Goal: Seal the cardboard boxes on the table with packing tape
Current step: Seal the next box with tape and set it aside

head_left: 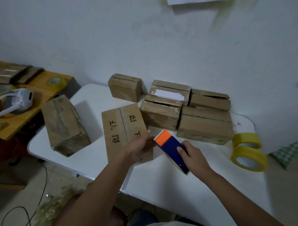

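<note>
A plain pale wall fills the upper half of the view; a white sheet is fixed to it at the top edge. The white table with rounded corners stands against this wall. To its left, a lower wooden table in an orange-yellow finish stands close by. The floor at lower left is pale and tiled, crossed by a thin black cable and littered with pale debris. A green checked cloth shows at the right edge. Lighting is dim and even
</note>
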